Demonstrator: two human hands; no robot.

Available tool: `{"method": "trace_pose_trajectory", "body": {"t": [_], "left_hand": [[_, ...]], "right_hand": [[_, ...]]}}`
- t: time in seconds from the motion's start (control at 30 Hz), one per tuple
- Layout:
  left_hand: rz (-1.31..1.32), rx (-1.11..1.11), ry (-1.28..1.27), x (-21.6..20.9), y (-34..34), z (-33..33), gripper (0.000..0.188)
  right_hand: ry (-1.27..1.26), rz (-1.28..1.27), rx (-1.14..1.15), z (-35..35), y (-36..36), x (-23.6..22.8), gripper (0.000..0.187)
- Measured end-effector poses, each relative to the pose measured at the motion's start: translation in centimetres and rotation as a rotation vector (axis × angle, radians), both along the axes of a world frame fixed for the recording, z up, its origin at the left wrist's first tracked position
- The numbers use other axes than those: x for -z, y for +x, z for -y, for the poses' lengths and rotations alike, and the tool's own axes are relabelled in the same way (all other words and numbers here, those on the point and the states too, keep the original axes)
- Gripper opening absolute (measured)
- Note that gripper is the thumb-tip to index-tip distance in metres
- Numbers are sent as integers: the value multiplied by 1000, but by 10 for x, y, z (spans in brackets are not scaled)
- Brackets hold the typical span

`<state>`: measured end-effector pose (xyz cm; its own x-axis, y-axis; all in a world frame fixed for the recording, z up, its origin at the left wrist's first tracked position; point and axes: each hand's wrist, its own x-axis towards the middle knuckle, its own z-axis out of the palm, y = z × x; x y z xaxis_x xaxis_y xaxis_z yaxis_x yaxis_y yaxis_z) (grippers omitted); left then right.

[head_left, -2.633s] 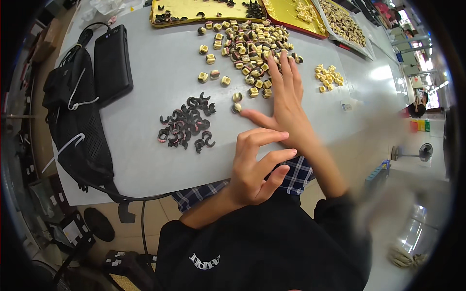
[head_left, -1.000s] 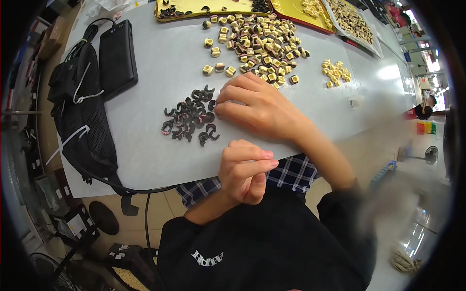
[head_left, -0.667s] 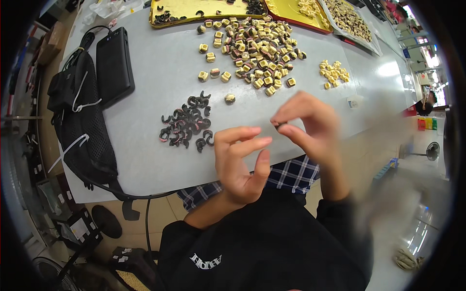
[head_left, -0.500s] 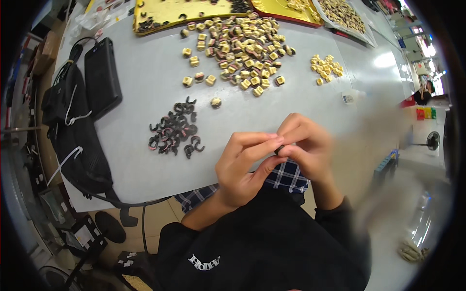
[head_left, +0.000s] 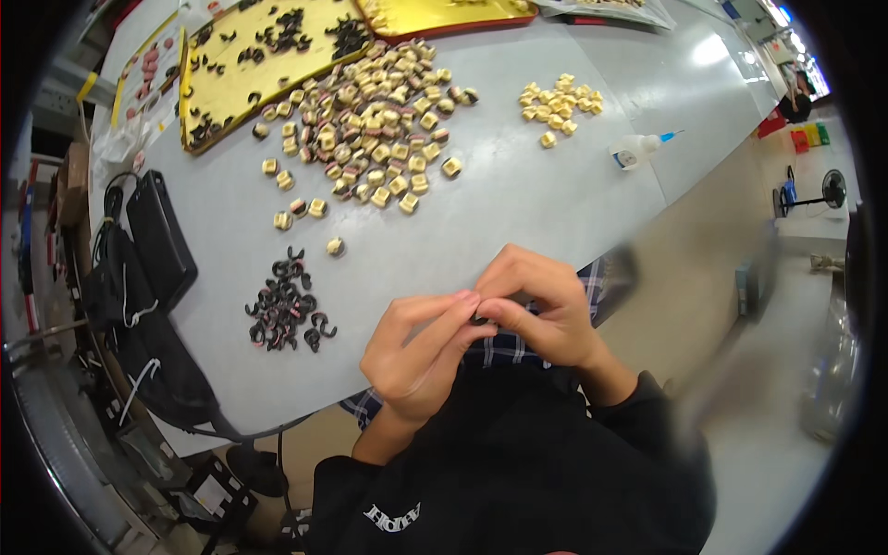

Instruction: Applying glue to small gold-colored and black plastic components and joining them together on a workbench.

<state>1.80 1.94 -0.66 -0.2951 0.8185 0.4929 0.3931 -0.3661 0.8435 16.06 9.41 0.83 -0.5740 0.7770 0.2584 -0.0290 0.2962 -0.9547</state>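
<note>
Above my lap, at the table's near edge, my left hand point(head_left: 414, 356) and my right hand point(head_left: 544, 310) meet fingertip to fingertip. Both are closed in a pinch on one small black piece point(head_left: 479, 320), mostly covered by the fingers. Its full shape is hidden. To the left of my hands lies a heap of small black C-shaped pieces point(head_left: 280, 307), some with pinkish parts. Farther off spreads a big pile of small cream blocks with dark and pink sides point(head_left: 384, 139). One such block point(head_left: 335, 247) sits apart, nearer to me.
A small group of plain cream pieces point(head_left: 560, 104) lies at the far right, near a small bottle with a blue tip point(head_left: 636, 152). Yellow trays point(head_left: 208, 102) stand along the back. At left rest a black box-shaped device point(head_left: 162, 239), a black bag and cables.
The view has swung, so the table's contents sit farther left and the whole bottle shows. My hands stay together, still pinching the black piece, with slightly shifted fingers.
</note>
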Motion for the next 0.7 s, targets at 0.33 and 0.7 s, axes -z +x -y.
{"method": "trace_pose_trajectory", "body": {"t": [0.33, 0.7], "left_hand": [[13, -70, -105, -11, 3, 9, 30], [7, -114, -155, -15, 2, 13, 28]], "right_hand": [[466, 16, 1083, -49, 54, 17, 40], [-36, 32, 821, -83, 63, 14, 45]]}}
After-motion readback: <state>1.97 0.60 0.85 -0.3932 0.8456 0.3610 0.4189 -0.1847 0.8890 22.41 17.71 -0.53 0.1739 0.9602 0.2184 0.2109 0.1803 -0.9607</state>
